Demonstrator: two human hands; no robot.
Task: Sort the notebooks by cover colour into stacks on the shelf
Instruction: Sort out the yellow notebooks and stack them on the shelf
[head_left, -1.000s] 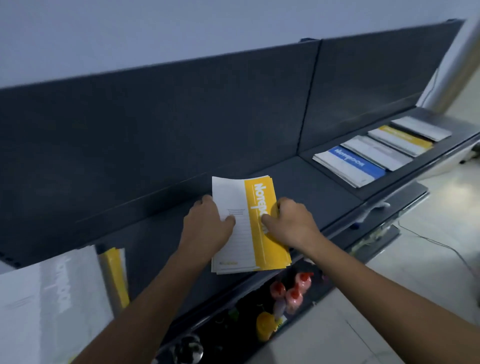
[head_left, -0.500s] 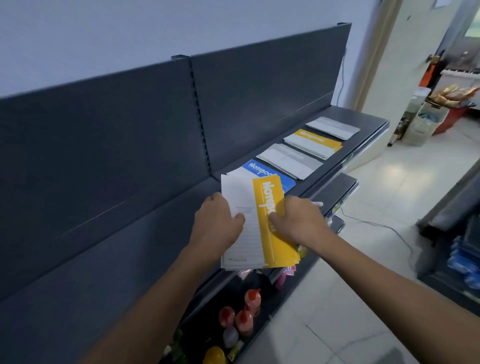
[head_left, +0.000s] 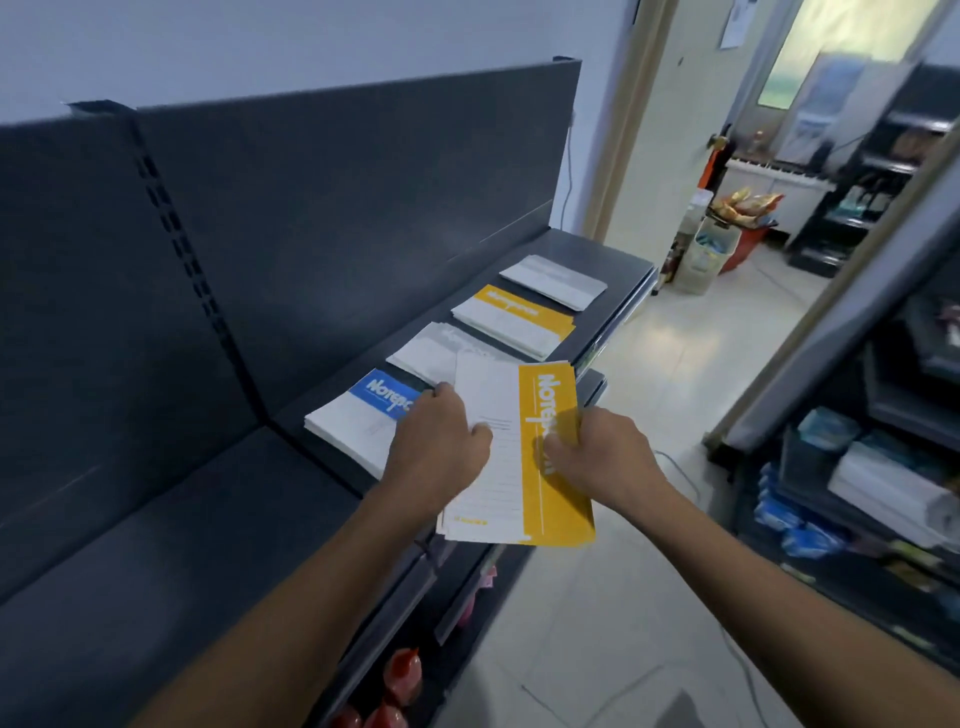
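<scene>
both hands (head_left: 519, 457) grip yellow notebooks (head_left: 540, 462) — above shelf (head_left: 597, 260) edge.

light: dim, bluish | source: bright doorway (head_left: 810, 62) right | edges: blurred, warped

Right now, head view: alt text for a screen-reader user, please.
A person's left hand and right hand grip a bundle of yellow notebooks at the front of a dark shelf. Four stacks lie in a row on the shelf beyond: blue stack, near grey stack, yellow stack, far grey stack.
</scene>
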